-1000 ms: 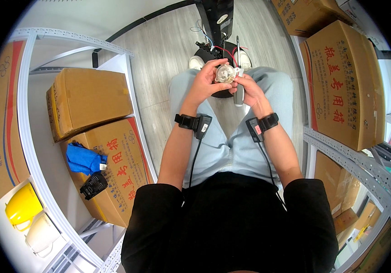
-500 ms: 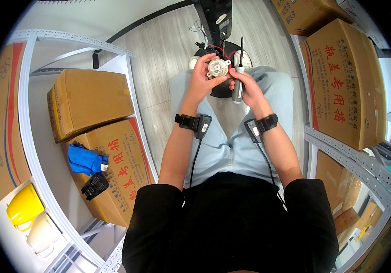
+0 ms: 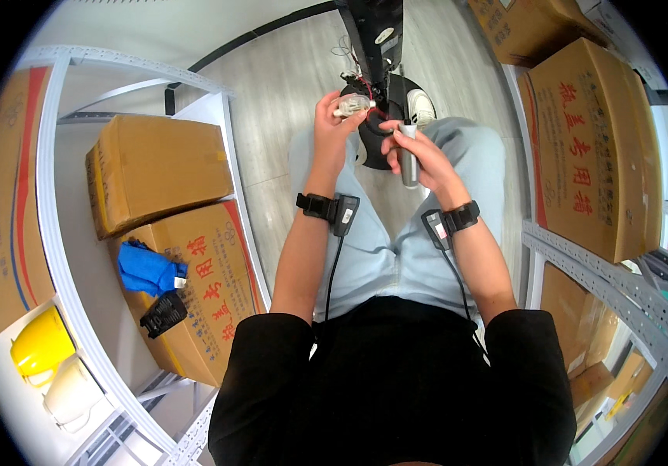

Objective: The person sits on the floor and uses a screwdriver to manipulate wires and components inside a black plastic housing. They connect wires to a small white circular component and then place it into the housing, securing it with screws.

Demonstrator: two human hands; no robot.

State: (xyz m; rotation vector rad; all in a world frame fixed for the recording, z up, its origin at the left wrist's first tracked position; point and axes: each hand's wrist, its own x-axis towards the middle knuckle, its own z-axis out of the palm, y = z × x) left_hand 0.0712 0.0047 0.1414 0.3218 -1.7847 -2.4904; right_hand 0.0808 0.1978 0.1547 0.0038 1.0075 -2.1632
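Observation:
My left hand (image 3: pixel 331 124) grips a clear round plastic part (image 3: pixel 352 106) with small white tabs, tilted nearly edge-on. To its right, my right hand (image 3: pixel 429 161) holds the grey handle (image 3: pixel 409 175) of a screwdriver, index finger partly lifted; the shaft is hard to see now. Just beyond both hands stands a black upright device (image 3: pixel 368 31) with a dark round base and exposed red and thin blue wires at its lower part. I cannot tell whether the clear part touches those wires.
White shelving (image 3: pixel 60 85) on my left bears cardboard boxes (image 3: pixel 159 163), a blue cloth (image 3: pixel 147 268), a black object (image 3: pixel 161 314) and yellow and white mugs (image 3: pixel 42 346). More boxes (image 3: pixel 582 151) stand on metal racking at right. My knees and shoes flank the device.
My left hand has shifted left and turned the clear part edge-on. My right hand has dropped slightly, its index finger lifting, and the screwdriver's shaft has turned mostly out of sight.

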